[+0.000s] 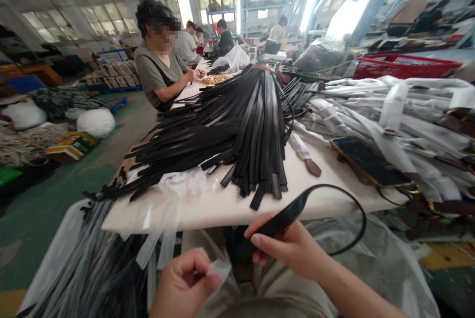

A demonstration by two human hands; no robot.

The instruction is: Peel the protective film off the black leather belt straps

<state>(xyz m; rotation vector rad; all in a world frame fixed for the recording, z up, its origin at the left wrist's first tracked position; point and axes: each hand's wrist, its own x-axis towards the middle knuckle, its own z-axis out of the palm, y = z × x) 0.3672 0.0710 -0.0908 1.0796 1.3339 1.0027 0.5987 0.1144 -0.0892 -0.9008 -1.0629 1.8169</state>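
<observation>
My right hand [293, 249] grips one end of a black belt strap [334, 194], which loops up and round over the table's front edge. My left hand [183, 283] pinches a small piece of clear plastic wrap [219, 269] low in front of my lap. Just beyond both hands, a large fanned heap of black belt straps [237, 130] lies on the pale table [222, 206].
Belts wrapped in clear plastic [393, 115] pile up at the right, with a dark phone [371, 162] beside them. More wrapped straps [92, 268] hang at the lower left. A seated person [159, 66] works at the far end near gold buckles [214, 79]. A red crate [404, 66] stands behind.
</observation>
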